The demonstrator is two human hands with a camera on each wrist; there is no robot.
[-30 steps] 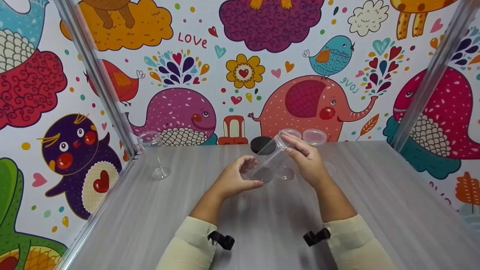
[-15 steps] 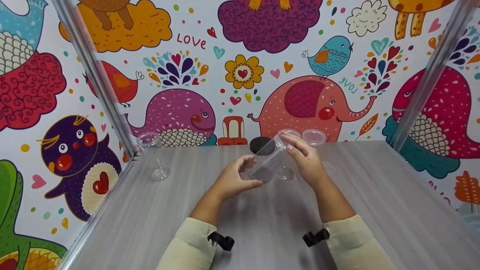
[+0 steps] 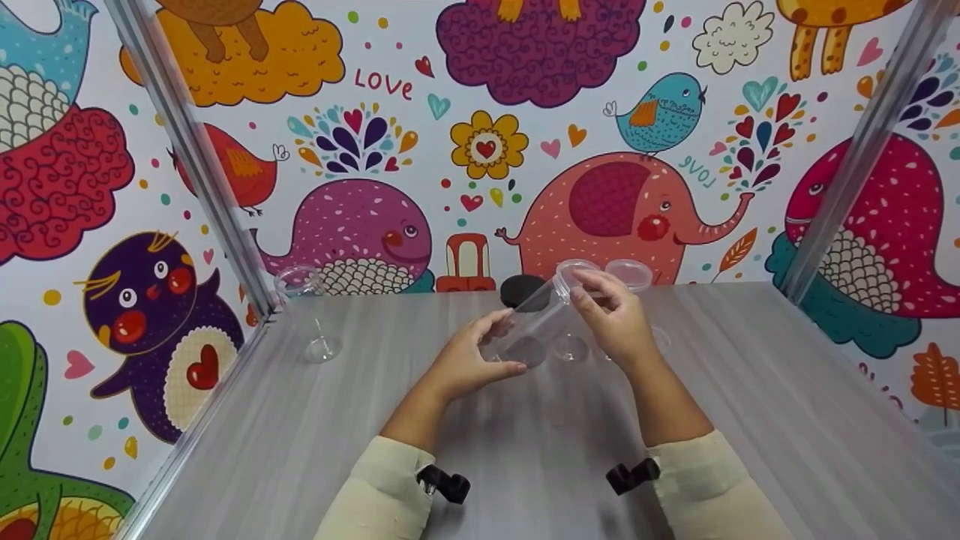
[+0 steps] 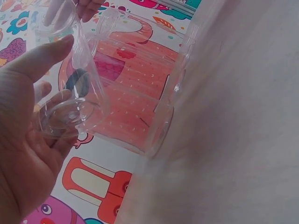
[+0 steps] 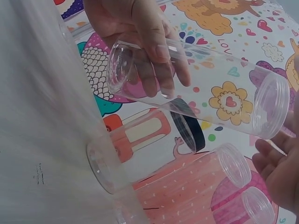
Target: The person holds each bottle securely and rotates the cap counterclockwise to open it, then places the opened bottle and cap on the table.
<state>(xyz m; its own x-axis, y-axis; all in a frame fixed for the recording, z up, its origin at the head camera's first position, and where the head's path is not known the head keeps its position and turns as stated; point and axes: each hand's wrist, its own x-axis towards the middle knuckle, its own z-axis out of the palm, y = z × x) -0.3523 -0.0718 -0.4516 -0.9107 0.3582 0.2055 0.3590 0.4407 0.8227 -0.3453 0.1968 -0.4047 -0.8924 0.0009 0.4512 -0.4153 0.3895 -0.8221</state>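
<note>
A clear plastic jar (image 3: 536, 315) with a threaded mouth is held tilted above the table, its mouth up and to the right. My left hand (image 3: 465, 356) grips it near the base, with thumb and fingers on opposite sides, as the right wrist view shows of the same jar (image 5: 196, 84). At the mouth end, my right hand (image 3: 619, 322) has its thumb and bent fingers at the rim. In the right wrist view those right-hand fingers (image 5: 275, 163) come in beside the rim. The left wrist view catches only the right fingertips (image 4: 88, 8) beyond the jar.
Behind the held jar stands a clear jar with a black lid (image 3: 525, 292). To its right are two more clear jars, one showing its rim (image 3: 628, 274) behind my right hand. Another clear jar (image 3: 322, 349) stands at the back left. A printed wall borders the grey table (image 3: 300, 450).
My right hand's fingers have drawn back over the jar's rim and bent more, uncovering more of the mouth. The left hand and the jar's tilt stay nearly the same.
</note>
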